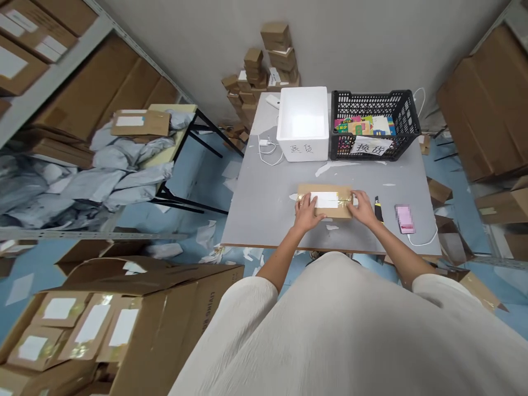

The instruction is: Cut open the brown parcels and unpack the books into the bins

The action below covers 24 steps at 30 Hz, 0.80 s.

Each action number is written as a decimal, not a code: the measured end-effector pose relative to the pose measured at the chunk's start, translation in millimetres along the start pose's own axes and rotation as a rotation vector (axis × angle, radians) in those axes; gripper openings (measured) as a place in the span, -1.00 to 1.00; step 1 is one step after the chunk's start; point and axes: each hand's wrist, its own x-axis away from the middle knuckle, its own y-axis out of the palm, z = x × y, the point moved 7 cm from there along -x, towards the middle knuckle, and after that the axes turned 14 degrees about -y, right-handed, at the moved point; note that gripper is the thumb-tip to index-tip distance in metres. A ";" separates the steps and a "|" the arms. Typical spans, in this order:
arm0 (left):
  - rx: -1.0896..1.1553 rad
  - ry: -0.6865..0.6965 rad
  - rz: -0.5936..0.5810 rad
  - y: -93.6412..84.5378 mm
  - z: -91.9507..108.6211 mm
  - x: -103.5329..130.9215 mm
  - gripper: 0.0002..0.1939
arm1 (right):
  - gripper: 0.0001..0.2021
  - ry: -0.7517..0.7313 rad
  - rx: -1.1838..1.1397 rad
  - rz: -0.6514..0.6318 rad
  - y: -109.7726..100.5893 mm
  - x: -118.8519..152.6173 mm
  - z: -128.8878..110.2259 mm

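A small taped cardboard box (332, 213) with a white label lies flat on the grey table (264, 206), close to its front edge. My left hand (306, 213) rests on the box's left end, fingers over the top and thumb along the near side. At the other end, my right hand (362, 208) grips the right side, its fingertips by the clear tape. Just right of that hand lies a black and yellow box cutter (378, 211). A phone with a pink screen (405, 219) sits farther right, plugged into a white cable.
Behind the box stand a white foam bin (303, 151) and a black plastic crate (375, 93) holding colourful booklets. Stacked small boxes (282, 58) lean by the wall. Left are grey parcels (94, 184) and a large open carton (181, 313) of labelled boxes. Paper scraps litter the floor.
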 end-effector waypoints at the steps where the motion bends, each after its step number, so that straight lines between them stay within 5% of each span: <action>1: 0.015 0.009 0.003 -1.5 -0.3 -0.5 -0.18 | -0.34 -0.018 0.052 -0.031 -0.2 -3.3 -1.4; 10: 0.145 0.119 0.078 -7.8 -11.4 -5.4 -0.40 | -0.32 -0.068 0.361 -0.315 -9.4 -29.9 -3.8; 24: 0.011 0.195 0.188 0.8 -8.9 1.0 -0.73 | -0.49 -0.217 0.467 -0.519 -29.0 -51.0 -30.3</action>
